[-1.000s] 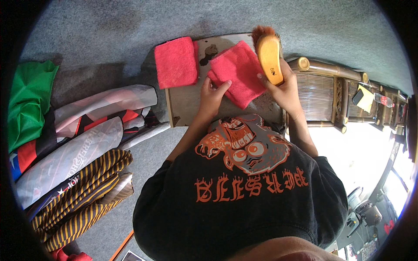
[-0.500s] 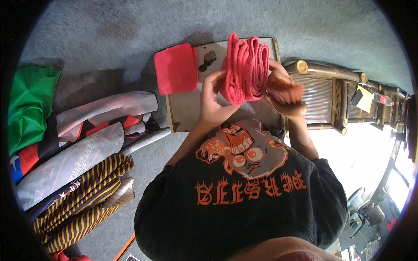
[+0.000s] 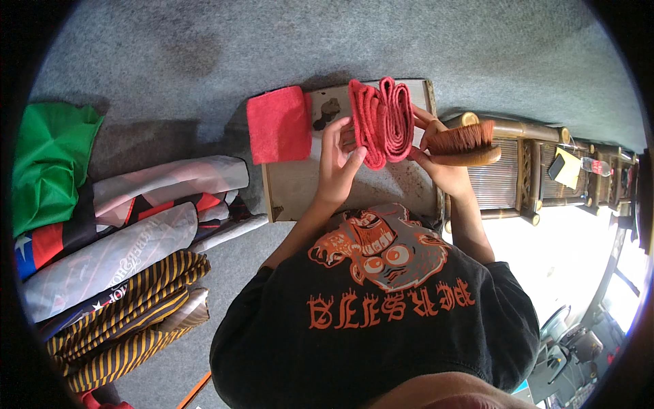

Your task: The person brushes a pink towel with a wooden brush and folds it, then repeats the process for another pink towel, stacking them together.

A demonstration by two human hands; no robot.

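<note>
A folded red cloth point(image 3: 383, 123) is held between both hands above the counter point(image 3: 293, 187), its layered edge turned toward the head camera. It is gripped at its left side by the left hand point(image 3: 334, 167), thumb and fingers curved, and at its right side by the right hand point(image 3: 446, 176), presumably so that the loose layers are kept together. A brush point(image 3: 466, 144) is also carried in the right hand, bristles directed away from the body; it is probably tucked outward so that thumb and fingertips are left free for the cloth. Thick, napped fabric is noted, its folds looped and coiled. Brown, dense bristles are set in a curved, glossy wooden back. A second red cloth point(image 3: 279, 125), squarish, is laid flat at the counter's left edge.
</note>
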